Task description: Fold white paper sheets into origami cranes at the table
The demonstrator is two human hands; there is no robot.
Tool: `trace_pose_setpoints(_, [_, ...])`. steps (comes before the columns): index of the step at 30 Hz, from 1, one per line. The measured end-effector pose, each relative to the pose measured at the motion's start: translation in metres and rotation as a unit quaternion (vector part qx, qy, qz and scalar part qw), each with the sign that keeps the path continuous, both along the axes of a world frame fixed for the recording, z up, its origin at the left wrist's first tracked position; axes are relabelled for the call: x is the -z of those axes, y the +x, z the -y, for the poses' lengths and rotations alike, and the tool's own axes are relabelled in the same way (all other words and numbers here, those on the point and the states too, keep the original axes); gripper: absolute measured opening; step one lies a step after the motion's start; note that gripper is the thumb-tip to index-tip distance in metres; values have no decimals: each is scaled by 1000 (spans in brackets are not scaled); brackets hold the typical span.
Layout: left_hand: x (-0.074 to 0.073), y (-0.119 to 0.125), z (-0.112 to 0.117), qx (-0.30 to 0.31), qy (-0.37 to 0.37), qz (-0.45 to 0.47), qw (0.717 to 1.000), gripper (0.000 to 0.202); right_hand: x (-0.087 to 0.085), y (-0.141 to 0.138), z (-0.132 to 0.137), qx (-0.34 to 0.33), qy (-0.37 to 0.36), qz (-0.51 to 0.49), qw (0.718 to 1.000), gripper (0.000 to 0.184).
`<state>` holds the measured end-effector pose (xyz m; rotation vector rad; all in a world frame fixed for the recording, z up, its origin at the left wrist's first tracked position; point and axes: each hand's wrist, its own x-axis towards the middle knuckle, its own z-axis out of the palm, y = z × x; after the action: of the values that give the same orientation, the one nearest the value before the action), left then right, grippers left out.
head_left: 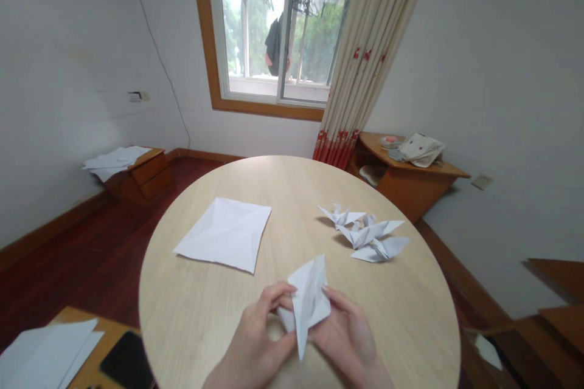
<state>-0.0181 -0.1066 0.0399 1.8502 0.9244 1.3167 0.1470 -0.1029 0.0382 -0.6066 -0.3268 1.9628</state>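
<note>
A partly folded piece of white paper [311, 298] is held between my two hands above the near part of the round table. It has a pointed top, a narrow point toward me and flaps opening to the sides. My left hand [260, 331] pinches its left side, with the thumb low and the fingers curled behind. On the right edge, my right hand [349, 334] grips with thumb and fingers; some fingers are hidden under the paper. Beyond my left hand lies a flat, creased sheet of paper [225, 234]. Three folded paper cranes [367, 233] sit close together to the right.
The round wooden table [292, 179] has a curved edge. At lower left, a black phone [128, 360] and paper sheets [50, 352] rest on a wooden surface. A corner cabinet [406, 185] stands behind right, a small drawer cabinet [146, 176] behind left. A curtain [360, 73] hangs by the window.
</note>
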Motion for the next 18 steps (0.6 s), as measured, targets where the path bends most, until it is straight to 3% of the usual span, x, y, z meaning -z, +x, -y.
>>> trace_pose_setpoints(4, [2, -3, 0, -89, 125, -32, 988, 46, 0, 0, -1, 35, -18, 2, 999, 33])
trace_pose_setpoints(11, [10, 3, -1, -240, 128, -88, 958, 39, -12, -8, 10, 217, 16, 110, 970, 34])
trace_pose_setpoints(15, [10, 1, -2, -222, 185, -120, 950, 39, -22, -6, 16, 214, 16, 110, 971, 35])
trace_pose_setpoints(18, [7, -3, -2, -177, 215, -119, 953, 44, -21, -3, 17, 181, -30, 105, 977, 34])
